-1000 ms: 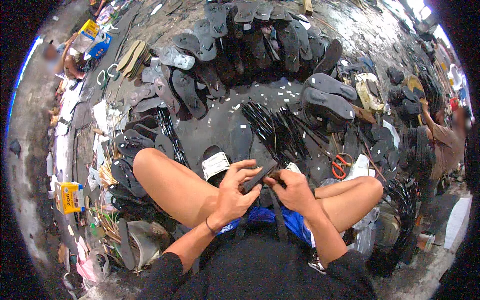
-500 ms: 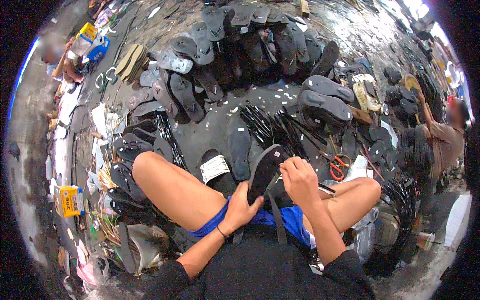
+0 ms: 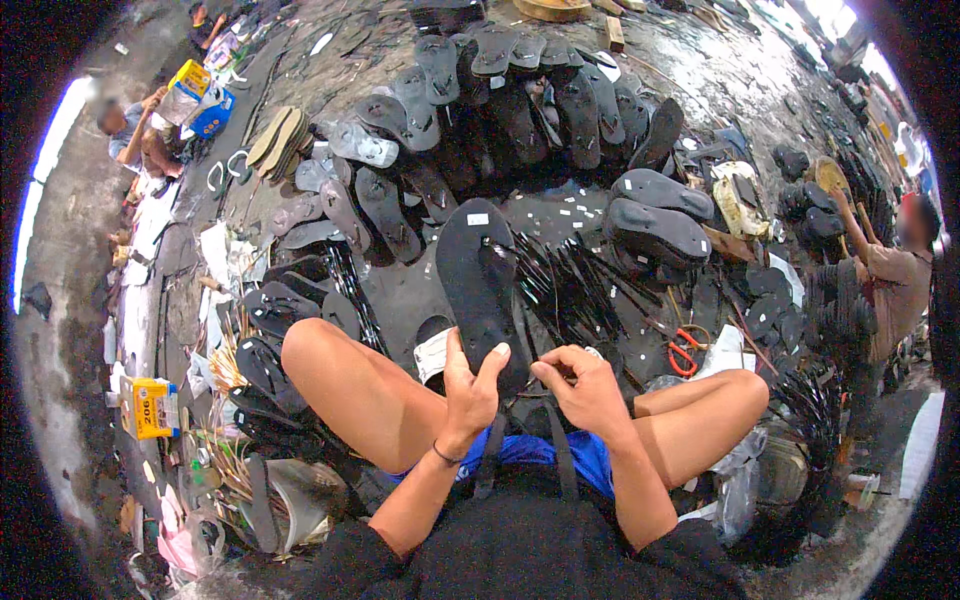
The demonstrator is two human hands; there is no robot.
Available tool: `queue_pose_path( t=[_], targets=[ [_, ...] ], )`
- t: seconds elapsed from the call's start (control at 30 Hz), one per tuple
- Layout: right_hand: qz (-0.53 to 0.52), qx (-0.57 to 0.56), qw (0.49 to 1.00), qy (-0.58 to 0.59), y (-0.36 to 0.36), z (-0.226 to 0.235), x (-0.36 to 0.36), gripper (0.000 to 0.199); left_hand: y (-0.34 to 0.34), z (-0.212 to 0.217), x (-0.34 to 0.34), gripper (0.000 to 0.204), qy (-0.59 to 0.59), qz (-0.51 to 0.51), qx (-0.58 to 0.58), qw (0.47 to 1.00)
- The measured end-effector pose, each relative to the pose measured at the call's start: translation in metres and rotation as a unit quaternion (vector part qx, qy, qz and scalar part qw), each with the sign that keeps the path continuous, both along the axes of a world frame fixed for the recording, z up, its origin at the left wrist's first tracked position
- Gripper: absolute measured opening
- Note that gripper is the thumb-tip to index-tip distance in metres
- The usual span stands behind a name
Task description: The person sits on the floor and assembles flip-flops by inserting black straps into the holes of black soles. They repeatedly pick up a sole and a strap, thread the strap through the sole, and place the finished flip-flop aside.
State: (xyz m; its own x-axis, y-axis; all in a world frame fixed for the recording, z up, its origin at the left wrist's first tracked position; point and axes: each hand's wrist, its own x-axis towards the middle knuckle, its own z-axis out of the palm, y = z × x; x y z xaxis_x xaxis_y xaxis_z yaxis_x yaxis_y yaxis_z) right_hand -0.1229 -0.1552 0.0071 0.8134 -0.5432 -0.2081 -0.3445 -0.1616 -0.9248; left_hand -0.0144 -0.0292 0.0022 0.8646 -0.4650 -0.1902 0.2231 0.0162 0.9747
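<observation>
My left hand point(image 3: 472, 398) grips the near end of a black flip-flop sole point(image 3: 476, 275), its thumb on top. The sole points away from me, with a small white sticker and a hole near its far end. Beside its near end, my right hand point(image 3: 592, 400) is closed, thumb and forefinger pinched together; what they hold, if anything, is too small to make out. A dark slipper with a white band point(image 3: 431, 356) lies behind my left hand, partly hidden. Bundles of glossy black strips point(image 3: 575, 295) lie just beyond my right hand.
Stacked black soles point(image 3: 578, 120) form an arc ahead. More soles point(image 3: 655, 225) are piled at right, near an orange-handled cutting tool point(image 3: 684, 352). A yellow box point(image 3: 149, 408) stands at left. One person point(image 3: 890, 270) works at right; another point(image 3: 140, 135) sits far left.
The sole has swung from a slant to pointing straight ahead, lifted into fuller view. My right hand has moved from its far part down beside its near end. The view has shifted slightly.
</observation>
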Motion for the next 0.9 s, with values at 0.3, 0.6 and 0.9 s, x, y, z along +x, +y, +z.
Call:
queue_pose_path(
  t=[0.3, 0.6, 0.9],
  targets=[
    [-0.118, -0.022, 0.989, -0.091, 0.004, 0.026, 0.022, 0.016, 0.003, 0.000, -0.013, 0.045, -0.082, -0.093, 0.032, 0.992],
    [-0.124, -0.152, 0.968, -0.157, 0.017, 0.005, 0.021, 0.013, 0.002, -0.006, -0.017, 0.044, -0.190, -0.052, 0.074, 0.978],
    [0.001, 0.010, 0.997, -0.081, -0.016, 0.016, 0.023, 0.015, 0.006, 0.003, -0.009, 0.035, -0.087, -0.072, 0.044, 0.993]
  ],
)
